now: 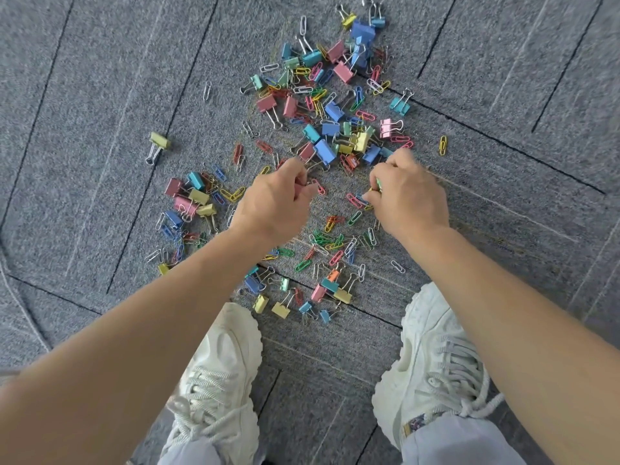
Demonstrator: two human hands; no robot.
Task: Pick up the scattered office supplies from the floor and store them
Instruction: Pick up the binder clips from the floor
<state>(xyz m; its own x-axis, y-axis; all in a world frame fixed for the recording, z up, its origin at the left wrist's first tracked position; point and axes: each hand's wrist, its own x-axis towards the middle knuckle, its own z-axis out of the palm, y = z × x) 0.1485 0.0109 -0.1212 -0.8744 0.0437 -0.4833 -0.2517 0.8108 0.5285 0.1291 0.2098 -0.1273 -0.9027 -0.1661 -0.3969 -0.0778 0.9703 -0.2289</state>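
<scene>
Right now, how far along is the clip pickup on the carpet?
Early. Nothing looks stored; no container is in view. In hand: the left hand pinches paper clips, the right hand grips a few more. Left: nearly everything, binder clips and paper clips spread over the grey carpet up to the white sneakers.

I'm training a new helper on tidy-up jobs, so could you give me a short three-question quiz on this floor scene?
1. True or false: a storage box stands on the carpet.
2. The lone yellow binder clip lies where? A) left of the main pile of clips B) right of it C) between the shoes
3. Which hand shows a green clip between its fingers, the left hand or the right hand?

Key: 1 false; 2 A; 3 right hand.
</scene>
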